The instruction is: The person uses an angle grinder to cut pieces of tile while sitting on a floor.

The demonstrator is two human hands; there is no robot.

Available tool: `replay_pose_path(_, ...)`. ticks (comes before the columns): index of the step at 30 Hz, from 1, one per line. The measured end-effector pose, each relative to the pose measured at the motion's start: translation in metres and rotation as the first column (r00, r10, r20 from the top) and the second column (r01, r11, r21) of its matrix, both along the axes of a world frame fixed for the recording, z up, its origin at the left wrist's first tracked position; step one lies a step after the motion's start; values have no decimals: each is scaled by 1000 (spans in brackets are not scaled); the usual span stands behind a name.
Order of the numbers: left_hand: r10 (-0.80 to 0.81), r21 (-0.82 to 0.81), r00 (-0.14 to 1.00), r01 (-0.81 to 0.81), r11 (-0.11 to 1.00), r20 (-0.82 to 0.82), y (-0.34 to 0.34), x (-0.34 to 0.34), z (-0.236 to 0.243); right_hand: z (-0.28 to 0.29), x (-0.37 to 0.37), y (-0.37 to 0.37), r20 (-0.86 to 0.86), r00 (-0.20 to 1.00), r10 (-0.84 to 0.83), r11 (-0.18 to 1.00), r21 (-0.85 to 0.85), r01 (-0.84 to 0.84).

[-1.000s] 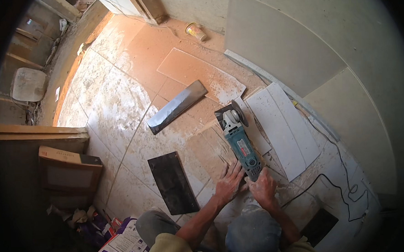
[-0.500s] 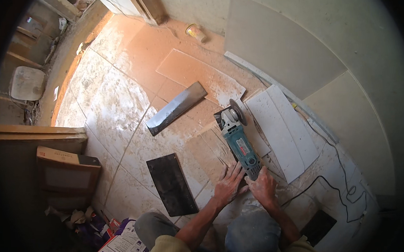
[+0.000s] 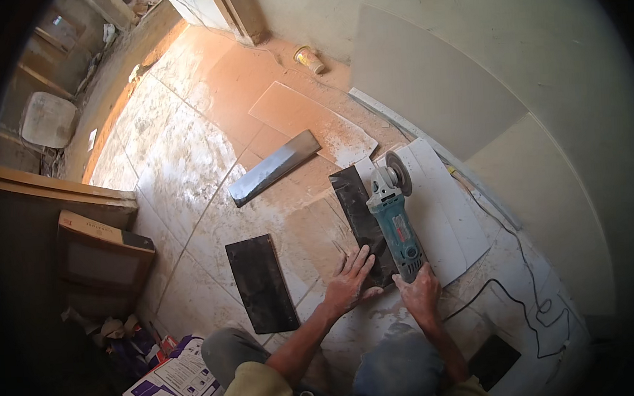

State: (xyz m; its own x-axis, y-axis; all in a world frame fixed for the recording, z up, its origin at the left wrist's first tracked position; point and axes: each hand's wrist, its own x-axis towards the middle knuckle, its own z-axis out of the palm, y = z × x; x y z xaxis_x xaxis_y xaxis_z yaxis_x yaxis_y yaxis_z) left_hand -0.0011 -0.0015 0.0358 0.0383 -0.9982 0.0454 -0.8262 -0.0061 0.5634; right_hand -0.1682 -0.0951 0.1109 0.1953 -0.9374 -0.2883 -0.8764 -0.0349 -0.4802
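My right hand [image 3: 419,290] is closed around the rear body of a teal angle grinder [image 3: 399,231]. Its round disc [image 3: 399,172] is at the far end, above white tile pieces [image 3: 448,216]. Just left of the grinder lies a long black tile strip [image 3: 353,196] on the floor. My left hand [image 3: 348,281] rests with spread fingers on the near part of that strip. Farther left is another black tile piece [image 3: 262,283], and beyond it lies a shiny dark strip [image 3: 275,167]. Whether the disc is spinning cannot be made out.
A dusty tile [image 3: 313,119] lies ahead, near a yellow cup [image 3: 309,59]. Large grey tiles [image 3: 432,77] line the right wall. A black cable [image 3: 490,283] loops at right, above a dark piece [image 3: 495,361]. Boxes stand left: one brown [image 3: 104,245], one white and purple [image 3: 176,381].
The grinder has shifted right, off the black strip, which now shows along most of its length. My left hand has moved slightly left and remains against the strip.
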Motion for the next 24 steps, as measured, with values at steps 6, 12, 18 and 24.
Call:
replay_pose_path(6, -21, 5, 1000, 21, 1000, -11, -1, 1, 2, -7, 0, 11, -47, 998, 51, 998, 34, -49)
replay_pose_path(12, -23, -8, 999, 22, 1000, -30, -2, 1, 0, -20, 7, 15, -33, 996, 77, 996, 56, -75)
replay_pose_path(18, -13, -25, 999, 12, 1000, -34, 0, 3, -3, -16, 14, 12, -38, 994, 100, 991, 95, -96)
replay_pose_path(24, -13, -20, 999, 13, 1000, -34, -1, 3, -3, -13, 21, 9, -44, 995, 91, 989, 125, -85)
